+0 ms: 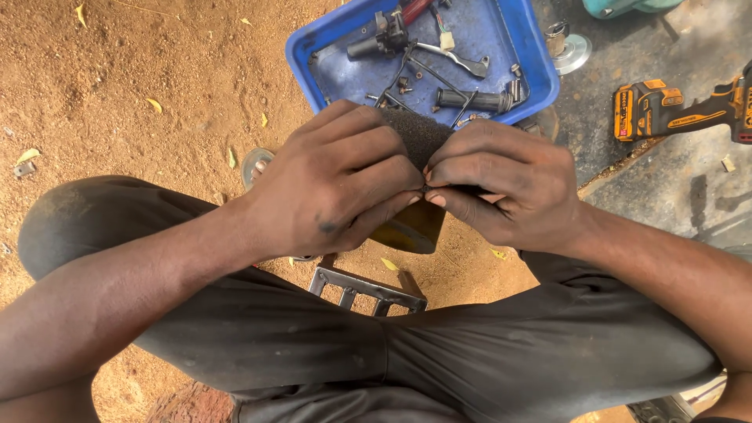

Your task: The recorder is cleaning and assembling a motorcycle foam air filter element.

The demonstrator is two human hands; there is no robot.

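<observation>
Both hands meet at the centre of the view, above the person's knees. The left hand point(337, 184) and the right hand point(501, 188) grip a dark, coarse, porous foam pad point(419, 133), fingers curled and pressed together, fingertips pinching its near edge where the two hands touch. Most of the pad is hidden by the fingers; only its upper corner shows. Beneath the hands hangs a smooth, dull olive-brown part point(411, 231), largely covered, its shape unclear.

One blue plastic tray point(517, 39), scuffed and dusty, lies beyond the hands on the ground, cut off by the top edge. It holds two black cylindrical handlebar grips, one metal lever, and small screws and rods too small to count. One orange-and-black cordless drill point(681, 110) lies to the right on dark ground, cut off at the frame edge. One grey metal slatted frame point(364, 290) rests on the reddish sandy soil between the knees.
</observation>
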